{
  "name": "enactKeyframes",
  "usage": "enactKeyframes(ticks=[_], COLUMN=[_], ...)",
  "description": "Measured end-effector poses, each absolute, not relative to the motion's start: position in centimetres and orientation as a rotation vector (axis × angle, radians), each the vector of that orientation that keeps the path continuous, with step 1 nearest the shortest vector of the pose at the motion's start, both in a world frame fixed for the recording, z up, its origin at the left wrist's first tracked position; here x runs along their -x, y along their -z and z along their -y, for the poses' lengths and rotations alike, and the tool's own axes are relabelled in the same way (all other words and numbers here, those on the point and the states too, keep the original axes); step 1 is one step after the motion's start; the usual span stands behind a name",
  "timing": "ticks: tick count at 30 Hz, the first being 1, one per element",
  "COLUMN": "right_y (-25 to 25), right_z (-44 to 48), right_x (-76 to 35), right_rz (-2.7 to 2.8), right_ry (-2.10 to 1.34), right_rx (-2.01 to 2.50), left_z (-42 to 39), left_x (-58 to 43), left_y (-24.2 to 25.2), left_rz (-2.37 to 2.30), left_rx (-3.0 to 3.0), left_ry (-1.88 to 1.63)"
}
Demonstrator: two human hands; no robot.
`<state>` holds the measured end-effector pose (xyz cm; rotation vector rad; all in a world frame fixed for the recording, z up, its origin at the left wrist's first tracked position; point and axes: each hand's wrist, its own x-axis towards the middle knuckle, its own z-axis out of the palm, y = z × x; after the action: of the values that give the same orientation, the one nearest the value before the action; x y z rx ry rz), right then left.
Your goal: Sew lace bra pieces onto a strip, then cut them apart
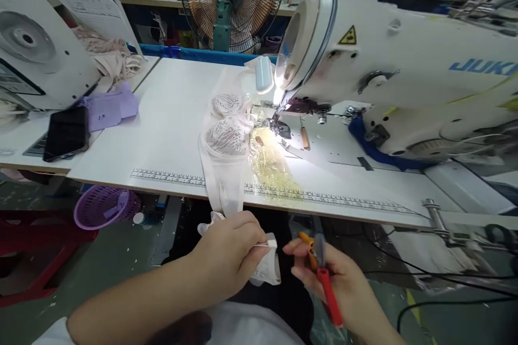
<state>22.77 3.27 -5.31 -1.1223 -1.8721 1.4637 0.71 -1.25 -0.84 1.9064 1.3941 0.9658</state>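
Note:
My left hand [229, 253] is closed on the end of a pale pink lace bra [224, 135], just below the table's front edge. The bra lies across the white table [170, 118] with its cups beside the needle, and one band hangs over the edge into my hand. Close to the right of it, my right hand [332, 275] grips red-and-orange thread snips [324, 275], their tips pointing toward the fabric end that sticks out of my left hand. The white Juki sewing machine [404, 64] stands at the right, its lamp lighting the needle area [279, 118].
A second sewing machine [36, 48] stands at the left, with a black phone [67, 132] and purple fabric pieces [109, 108] beside it. A purple basket [103, 205] sits on a red stool below. A fan [232, 0] faces me behind the table. Cables run at the lower right.

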Motion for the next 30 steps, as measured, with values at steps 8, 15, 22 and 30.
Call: enactKeyframes(ticks=[8,15,22,30], right_y=[1.2,0.7,0.4,0.3], right_z=[-5.3,-5.4,-4.9,-5.1], right_x=[-20.8,-19.9,-19.5,-19.0], right_rz=[1.871,1.889,1.945,1.917], right_ry=[-1.437,-1.371,-1.011,-1.075], right_rx=[0.772,0.758,0.704,0.768], left_z=[0.3,-0.3,-0.9,-0.9], left_x=[-2.3,-2.2,-2.4,-2.3], left_y=[0.5,-0.3,-0.5,-0.2], left_rz=[-1.378,-1.351,-1.315,-1.278], left_rx=[-2.074,-1.843,-1.513,-1.683], left_ry=[-0.857,-0.836,-0.839,-0.984])
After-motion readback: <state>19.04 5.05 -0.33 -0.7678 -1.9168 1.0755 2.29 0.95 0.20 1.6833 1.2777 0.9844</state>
